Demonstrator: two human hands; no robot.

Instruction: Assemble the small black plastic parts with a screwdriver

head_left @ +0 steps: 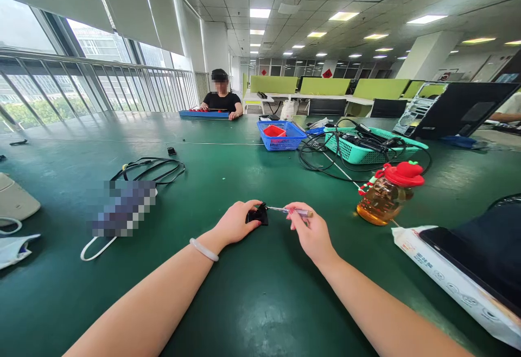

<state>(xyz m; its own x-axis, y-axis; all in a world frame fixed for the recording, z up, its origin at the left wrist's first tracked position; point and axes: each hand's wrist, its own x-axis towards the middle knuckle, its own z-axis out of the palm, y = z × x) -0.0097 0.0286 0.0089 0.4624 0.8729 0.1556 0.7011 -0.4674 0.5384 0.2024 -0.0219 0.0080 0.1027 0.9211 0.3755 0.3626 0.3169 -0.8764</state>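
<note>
At the middle of the green table, my left hand holds a small black part against the surface. What exactly this part is cannot be made out. My right hand grips a screwdriver by its pale handle, lying nearly level. The thin metal shaft points left, and its tip meets the upper edge of the black part, by my left fingertips. Fingers of both hands are closed around what they hold. A pale bangle circles my left wrist.
To the right stand a red-lidded bottle, a wipes pack and a phone. Farther back are a blue basket, a teal basket of cables and a monitor. A cable lies left. Another person sits opposite.
</note>
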